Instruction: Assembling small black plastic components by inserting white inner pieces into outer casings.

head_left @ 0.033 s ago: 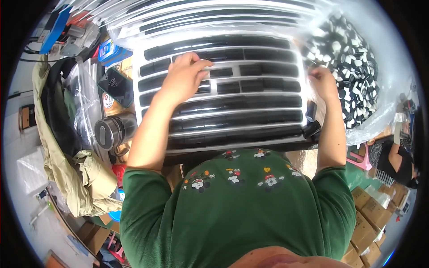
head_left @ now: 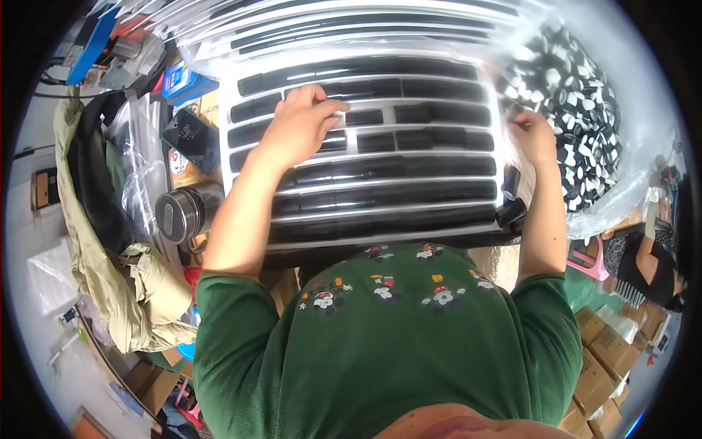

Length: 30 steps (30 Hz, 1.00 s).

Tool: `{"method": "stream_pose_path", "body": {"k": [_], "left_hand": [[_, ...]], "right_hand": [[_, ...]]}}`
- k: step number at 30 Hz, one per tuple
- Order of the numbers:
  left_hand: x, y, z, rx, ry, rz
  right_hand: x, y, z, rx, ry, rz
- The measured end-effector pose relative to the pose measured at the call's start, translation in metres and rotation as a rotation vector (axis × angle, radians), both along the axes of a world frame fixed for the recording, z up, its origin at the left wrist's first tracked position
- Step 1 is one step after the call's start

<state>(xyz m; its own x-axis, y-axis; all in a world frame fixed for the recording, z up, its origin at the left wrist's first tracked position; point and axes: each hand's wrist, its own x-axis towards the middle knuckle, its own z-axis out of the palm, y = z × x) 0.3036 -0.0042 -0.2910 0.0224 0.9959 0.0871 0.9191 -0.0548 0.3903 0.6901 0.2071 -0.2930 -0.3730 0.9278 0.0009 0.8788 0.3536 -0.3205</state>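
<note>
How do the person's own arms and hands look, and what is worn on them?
Both forearms are bare. The left hand and right hand wear no gloves, and no ring or watch is visible. Short dark green sleeves cover the upper arms; the shirt has small colourful cartoon figures across the chest.

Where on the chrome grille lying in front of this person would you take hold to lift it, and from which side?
Probably by the two short ends of the grille, coming in from left and right. It lies flat and wide, and the right hand is already at its right edge, while the left hand rests on the slats.
</note>
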Motion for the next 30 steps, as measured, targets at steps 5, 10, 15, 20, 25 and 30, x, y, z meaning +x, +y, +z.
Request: {"method": "stream_pose_path", "body": {"k": [5, 10, 15, 20, 25, 30], "left_hand": [[-0.010, -0.003, 0.022, -0.045, 0.067, -0.073], [0.001, -0.010, 0.011, 0.282, -0.121, -0.055], [0.068, -0.021, 0.011, 0.433, -0.419, 0.145], [0.092, -0.027, 0.018, 0.558, -0.523, 0.177], [0.087, -0.035, 0.018, 0.616, -0.408, 0.098], [0.087, -0.039, 0.040, 0.590, -0.359, -0.233]], "right_hand": [[-0.020, -0.027, 0.023, 0.007, 0.307, -0.216], [-0.077, -0.084, 0.030, -0.368, 1.080, -0.006], [-0.146, -0.134, 0.027, -0.569, 1.351, 0.028], [-0.159, -0.158, 0.020, -0.286, 1.333, 0.273], [-0.140, -0.143, 0.027, -0.731, 1.197, 0.300], [-0.128, -0.138, 0.040, -1.678, 1.220, 0.334]]}}
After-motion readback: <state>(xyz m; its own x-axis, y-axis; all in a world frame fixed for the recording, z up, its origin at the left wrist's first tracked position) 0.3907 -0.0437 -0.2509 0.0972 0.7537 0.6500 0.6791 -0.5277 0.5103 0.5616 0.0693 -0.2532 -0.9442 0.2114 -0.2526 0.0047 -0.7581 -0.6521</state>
